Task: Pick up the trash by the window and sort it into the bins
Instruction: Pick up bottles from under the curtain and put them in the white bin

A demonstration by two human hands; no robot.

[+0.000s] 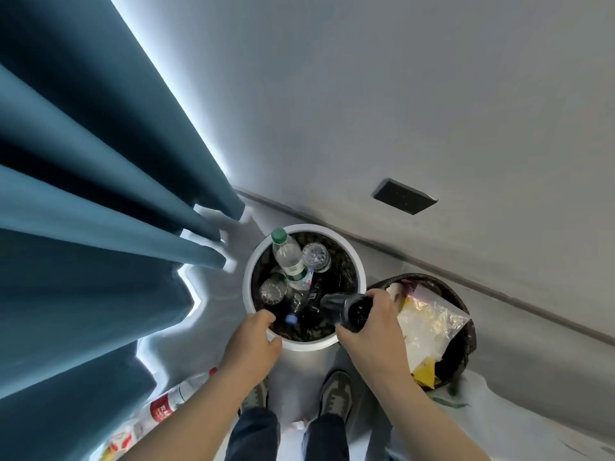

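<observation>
A white round bin (356, 261) lined with a black bag stands on the floor and holds several clear plastic bottles (289, 257). My right hand (372, 331) grips a dark bottle (346, 309) lying sideways over the bin's right rim. My left hand (253, 341) hovers at the near rim, fingers curled, with nothing visible in it. To the right, a dark bin (466, 331) holds a clear plastic bag (429, 322) and yellow wrappers (426, 372). A red-labelled bottle (166, 402) lies on the floor under the curtain at lower left.
Teal curtains (86, 227) hang along the left, with window light at their hem. A grey wall (399, 94) with a black socket plate (404, 196) rises behind the bins. My two shoes (336, 394) stand just before the white bin. A red-and-white wrapper (121, 440) lies at lower left.
</observation>
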